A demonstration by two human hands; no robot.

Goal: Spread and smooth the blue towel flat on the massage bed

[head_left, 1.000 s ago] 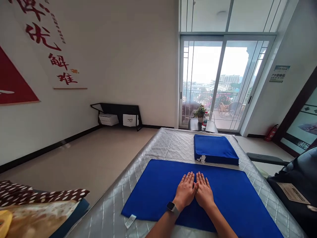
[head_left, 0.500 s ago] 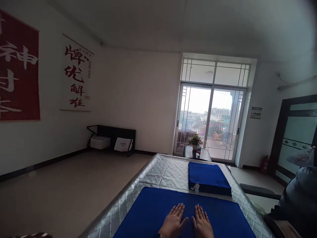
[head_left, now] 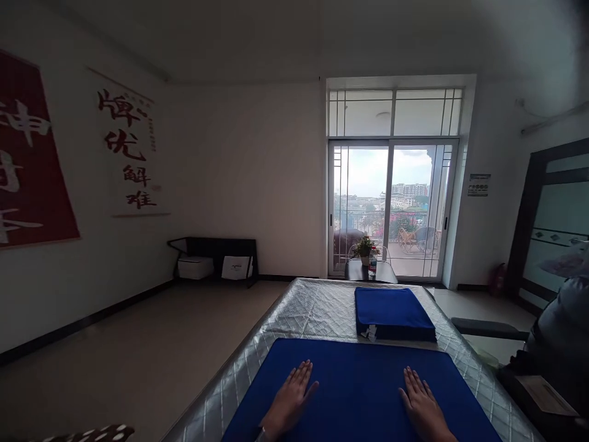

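A flat blue cloth (head_left: 354, 380) lies spread over the near part of the table, its lower edge out of view. On its left half rests my left hand (head_left: 292, 393), palm down with fingers stretched out. My right hand (head_left: 422, 399) is flat on the right half, fingers extended and thumb apart. Neither hand holds anything. Beyond the spread cloth sits a neat stack of folded blue cloths (head_left: 393, 310), with white tags showing at its front left corner.
A silver quilted cover (head_left: 317, 307) drapes the table. Past its far end stand a small dark table with a potted plant (head_left: 365, 248) and a bottle (head_left: 372, 263). At right are a dark bench (head_left: 488, 328) and a dark bulky object (head_left: 559, 331).
My hands have slid apart over the blue cloth, the left one leftward and the right one rightward. The camera view has shifted slightly.
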